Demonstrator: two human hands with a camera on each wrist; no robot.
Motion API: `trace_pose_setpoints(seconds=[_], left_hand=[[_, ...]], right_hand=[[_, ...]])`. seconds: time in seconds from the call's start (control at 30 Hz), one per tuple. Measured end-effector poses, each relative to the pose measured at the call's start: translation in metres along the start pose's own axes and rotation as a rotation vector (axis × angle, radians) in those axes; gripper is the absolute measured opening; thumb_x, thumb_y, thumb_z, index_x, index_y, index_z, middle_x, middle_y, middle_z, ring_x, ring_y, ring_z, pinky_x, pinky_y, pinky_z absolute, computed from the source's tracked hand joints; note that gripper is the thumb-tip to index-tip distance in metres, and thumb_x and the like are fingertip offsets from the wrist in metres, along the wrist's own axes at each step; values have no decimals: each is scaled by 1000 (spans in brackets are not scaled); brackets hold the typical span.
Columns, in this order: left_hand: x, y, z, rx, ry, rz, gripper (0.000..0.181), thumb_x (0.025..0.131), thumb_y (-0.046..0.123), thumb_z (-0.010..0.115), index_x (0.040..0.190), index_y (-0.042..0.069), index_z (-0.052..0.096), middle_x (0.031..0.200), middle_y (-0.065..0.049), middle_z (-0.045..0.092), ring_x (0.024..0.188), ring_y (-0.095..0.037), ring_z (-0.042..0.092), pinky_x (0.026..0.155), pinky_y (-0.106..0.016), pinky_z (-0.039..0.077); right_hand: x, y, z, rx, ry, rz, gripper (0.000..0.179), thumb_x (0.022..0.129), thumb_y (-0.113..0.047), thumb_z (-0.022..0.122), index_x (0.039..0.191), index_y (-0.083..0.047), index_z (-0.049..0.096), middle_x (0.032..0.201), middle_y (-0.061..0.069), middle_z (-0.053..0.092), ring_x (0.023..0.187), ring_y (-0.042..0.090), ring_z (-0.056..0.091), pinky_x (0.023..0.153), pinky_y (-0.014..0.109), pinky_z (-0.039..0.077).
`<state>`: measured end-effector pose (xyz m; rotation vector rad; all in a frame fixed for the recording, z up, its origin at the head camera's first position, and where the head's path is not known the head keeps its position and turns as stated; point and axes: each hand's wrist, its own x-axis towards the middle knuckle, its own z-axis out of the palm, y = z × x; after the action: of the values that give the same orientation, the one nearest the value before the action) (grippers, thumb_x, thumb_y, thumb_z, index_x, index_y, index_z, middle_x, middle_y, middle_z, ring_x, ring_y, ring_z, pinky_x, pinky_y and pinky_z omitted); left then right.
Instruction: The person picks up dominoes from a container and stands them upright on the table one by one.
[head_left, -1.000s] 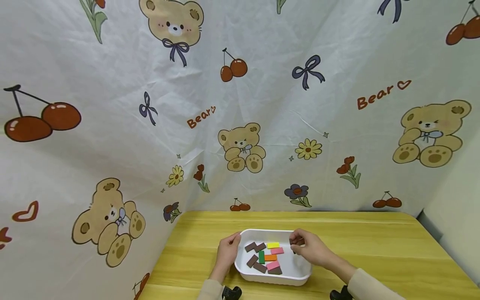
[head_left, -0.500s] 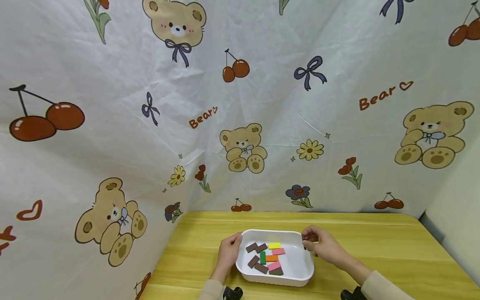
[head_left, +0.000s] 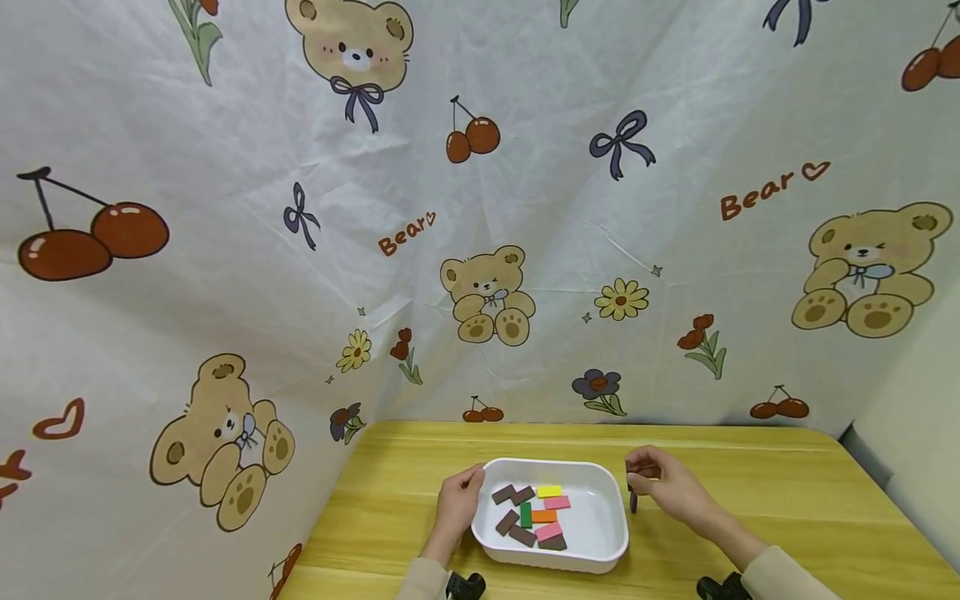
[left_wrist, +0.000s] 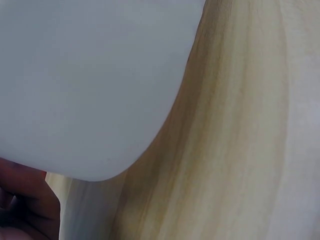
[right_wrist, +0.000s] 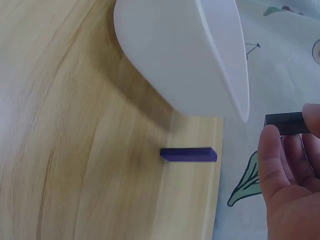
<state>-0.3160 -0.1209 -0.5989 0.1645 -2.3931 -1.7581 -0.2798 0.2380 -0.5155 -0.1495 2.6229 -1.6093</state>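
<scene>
My left hand (head_left: 456,504) holds the white plastic tray (head_left: 551,562) by its left rim; its curled fingers show at the lower left of the left wrist view. My right hand (right_wrist: 292,175) pinches a dark, domino-like block (right_wrist: 284,124) between thumb and fingers, just right of the tray. Below that block, a purple domino-like block (right_wrist: 189,155) stands on edge on the table, beside the tray's outer wall. Inside the tray lie several brown blocks (head_left: 507,522), two pink blocks (head_left: 557,502), a yellow block (head_left: 549,492), a green block (head_left: 526,515) and an orange block (head_left: 543,517).
The wooden table (head_left: 787,500) extends to both sides of the tray. Behind and left of it hangs a pale cloth (head_left: 540,208) printed with bears, cherries and flowers. Black wrist devices (head_left: 465,586) sit on both wrists.
My right hand has moved right with the dark block, from over the tray to past its right rim. The purple block beside the tray has come into sight. My left hand stays on the rim.
</scene>
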Motion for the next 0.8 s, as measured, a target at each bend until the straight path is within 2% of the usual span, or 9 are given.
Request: trace_pose_setpoints(seconds=[0.2,0.5,0.57,0.8], left_hand=[[-2,1,-1,-1,-12,3,29,103,24,64,120,4,77,124,-16,74,118,-32,68,98,-46,58],[-1,0,-1,2,-8,8,30,103,26,64,120,4,77,124,-17,74,118,-33,68,98,-46,58],[-1,1,-1,-6,-9,-8,30,103,26,64,121,5,77,125,-15,74,119,-32,68,100,-45,57],[0,0,1,5,-3,-3,31,103,27,64,121,5,76,126,-16,74,120,-34,67,101,-47,57]], right_hand=[[-1,9,-6,8,21,16,27,96,-2,67,120,6,58,106,13,66,93,20,64,75,31,59],[2,32,-11,26,53,53,29,98,-1,64,123,9,56,109,17,68,93,19,67,78,35,61],[3,38,-11,23,55,45,29,97,1,65,122,10,56,109,18,68,94,20,67,77,33,61],[9,60,-6,13,51,39,30,92,2,69,119,9,58,113,19,68,102,26,70,75,26,59]])
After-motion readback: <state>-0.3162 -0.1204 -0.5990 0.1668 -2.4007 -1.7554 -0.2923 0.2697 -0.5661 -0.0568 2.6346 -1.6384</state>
